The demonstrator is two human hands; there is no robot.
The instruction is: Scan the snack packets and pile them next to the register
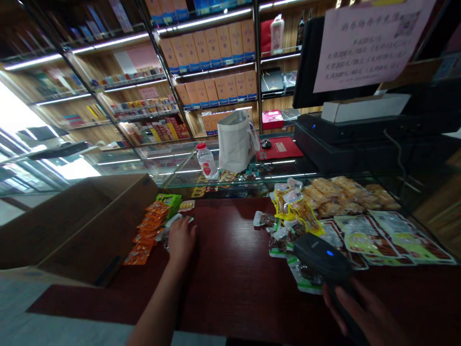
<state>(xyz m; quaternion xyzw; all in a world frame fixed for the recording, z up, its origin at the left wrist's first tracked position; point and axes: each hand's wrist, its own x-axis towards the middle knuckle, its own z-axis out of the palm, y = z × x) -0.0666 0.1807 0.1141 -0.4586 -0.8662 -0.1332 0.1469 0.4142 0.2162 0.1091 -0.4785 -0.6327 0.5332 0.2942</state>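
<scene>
My right hand [360,307] is wrapped round the handle of a black barcode scanner [324,257] with a blue light on top. The scanner's head is above small clear snack packets with green edges [306,276]. On the left of the dark red counter, my left hand [181,238] rests over small clear and silver packets [168,228], its fingers partly hidden. Orange snack sachets [147,226] lie in a row just left of that hand, with a green packet [173,202] behind them. Yellow-edged packets [293,204] are heaped beyond the scanner.
An open cardboard box [97,226] stands at the left. Bagged pastries [334,194] and flat snack packs [374,235] lie at the right. A glass case behind holds up a bottle [206,161] and a white bag [234,142]. A monitor [309,62] stands at the back right.
</scene>
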